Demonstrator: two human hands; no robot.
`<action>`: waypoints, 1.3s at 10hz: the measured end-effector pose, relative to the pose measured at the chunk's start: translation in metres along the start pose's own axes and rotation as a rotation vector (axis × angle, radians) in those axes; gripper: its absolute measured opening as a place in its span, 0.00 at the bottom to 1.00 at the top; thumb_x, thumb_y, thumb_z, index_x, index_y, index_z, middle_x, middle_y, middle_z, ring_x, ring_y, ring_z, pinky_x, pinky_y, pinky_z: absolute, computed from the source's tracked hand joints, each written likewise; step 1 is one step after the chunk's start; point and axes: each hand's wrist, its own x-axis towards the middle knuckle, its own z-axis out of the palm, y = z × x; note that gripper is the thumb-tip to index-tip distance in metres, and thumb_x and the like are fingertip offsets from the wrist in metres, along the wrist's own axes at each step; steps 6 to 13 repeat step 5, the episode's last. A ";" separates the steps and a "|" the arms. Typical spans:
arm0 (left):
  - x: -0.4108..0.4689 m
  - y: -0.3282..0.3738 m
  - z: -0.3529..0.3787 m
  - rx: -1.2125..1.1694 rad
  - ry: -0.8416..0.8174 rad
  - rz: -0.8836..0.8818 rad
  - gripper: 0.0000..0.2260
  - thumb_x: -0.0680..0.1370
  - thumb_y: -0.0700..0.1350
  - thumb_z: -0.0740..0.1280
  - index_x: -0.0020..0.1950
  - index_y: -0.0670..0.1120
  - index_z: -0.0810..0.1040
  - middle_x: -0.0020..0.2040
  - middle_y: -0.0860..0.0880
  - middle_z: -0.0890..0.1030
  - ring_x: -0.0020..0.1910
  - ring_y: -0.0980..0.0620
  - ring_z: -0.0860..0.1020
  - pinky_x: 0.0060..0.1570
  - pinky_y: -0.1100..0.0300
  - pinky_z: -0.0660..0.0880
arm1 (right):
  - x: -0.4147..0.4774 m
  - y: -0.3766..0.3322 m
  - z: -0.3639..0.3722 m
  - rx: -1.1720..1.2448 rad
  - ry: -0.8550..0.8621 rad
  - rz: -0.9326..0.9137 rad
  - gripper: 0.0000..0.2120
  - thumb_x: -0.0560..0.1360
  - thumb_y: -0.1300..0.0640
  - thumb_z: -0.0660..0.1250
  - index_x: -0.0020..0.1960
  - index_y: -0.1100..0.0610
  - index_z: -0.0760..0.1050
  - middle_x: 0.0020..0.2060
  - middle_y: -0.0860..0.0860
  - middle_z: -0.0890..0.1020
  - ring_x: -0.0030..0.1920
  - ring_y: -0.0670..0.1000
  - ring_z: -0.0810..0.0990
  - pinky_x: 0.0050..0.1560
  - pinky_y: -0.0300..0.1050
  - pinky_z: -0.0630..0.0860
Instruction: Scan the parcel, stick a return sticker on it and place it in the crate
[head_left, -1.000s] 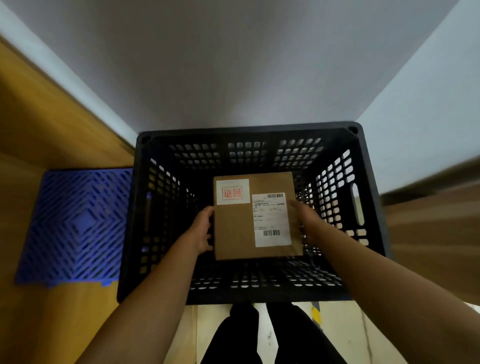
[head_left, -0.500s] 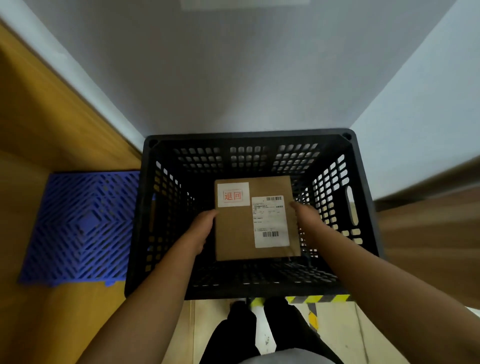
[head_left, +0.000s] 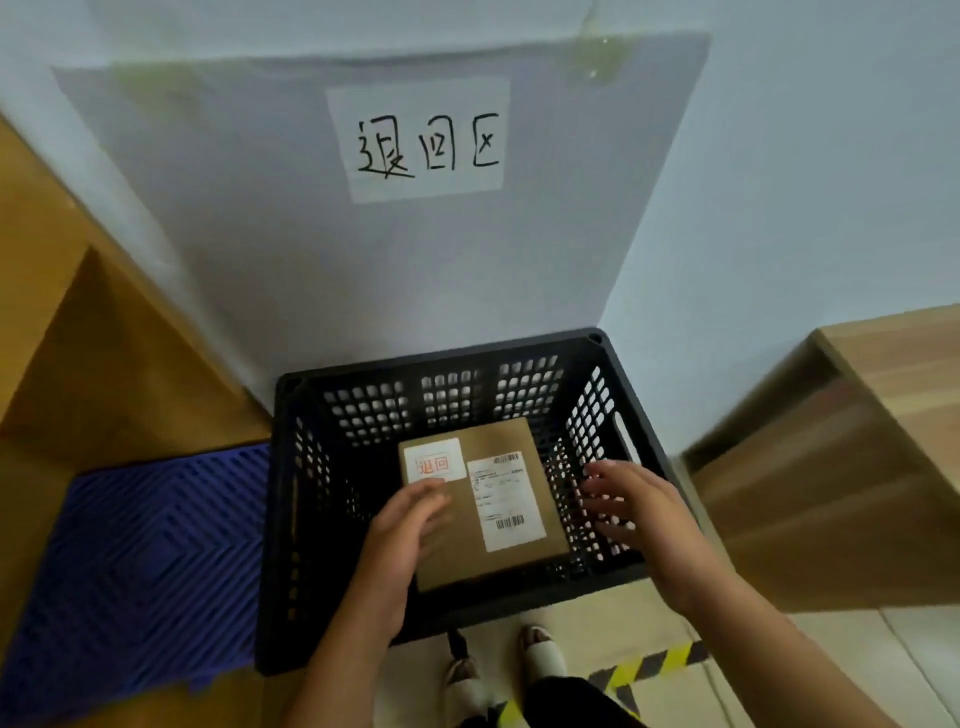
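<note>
Nearest, at the bottom edge: dark trousers and two light shoes (head_left: 540, 656) on a pale floor, beside a strip of yellow-and-black hazard tape (head_left: 649, 667). Rising from there, two bare forearms reaching forward over the near rim of a black perforated crate (head_left: 332, 519).

Left hand (head_left: 402, 540) lying over the near-left part of the parcel (head_left: 462, 551), fingers loosely curled, fingertips close under the return sticker; whether touching the cardboard or just above it, cannot tell. Right hand (head_left: 631, 506) open, fingers spread wide and blurred, clear of the parcel's right edge, holding nothing, in front of the crate's right wall.

Parcel: a brown cardboard box inside the crate, lying flat and slightly turned, near the middle. On its top face, a white return sticker (head_left: 435, 465) with red characters at the far-left corner, and a white shipping label (head_left: 505, 500) with barcodes to the right of it.

Left of the crate, touching its side, a blue grid mat (head_left: 135, 566) on a wooden surface. To the right, wooden furniture (head_left: 831, 483). Behind the crate, a pale wall carrying a white paper sign (head_left: 426, 143) with handwritten black characters.
</note>
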 end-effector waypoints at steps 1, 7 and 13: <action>-0.010 0.010 0.023 -0.003 -0.088 0.013 0.08 0.80 0.43 0.65 0.56 0.50 0.82 0.56 0.51 0.84 0.55 0.52 0.82 0.54 0.56 0.77 | -0.028 0.001 -0.024 0.069 0.095 -0.015 0.13 0.80 0.49 0.64 0.59 0.54 0.81 0.53 0.55 0.85 0.55 0.55 0.83 0.59 0.54 0.78; -0.087 0.005 0.173 0.158 -0.388 0.102 0.06 0.78 0.44 0.69 0.52 0.51 0.85 0.53 0.48 0.85 0.54 0.50 0.83 0.58 0.50 0.79 | -0.109 0.059 -0.168 0.311 0.359 -0.124 0.10 0.78 0.51 0.67 0.56 0.53 0.83 0.53 0.55 0.84 0.57 0.56 0.81 0.57 0.53 0.79; -0.087 0.005 0.173 0.158 -0.388 0.102 0.06 0.78 0.44 0.69 0.52 0.51 0.85 0.53 0.48 0.85 0.54 0.50 0.83 0.58 0.50 0.79 | -0.109 0.059 -0.168 0.311 0.359 -0.124 0.10 0.78 0.51 0.67 0.56 0.53 0.83 0.53 0.55 0.84 0.57 0.56 0.81 0.57 0.53 0.79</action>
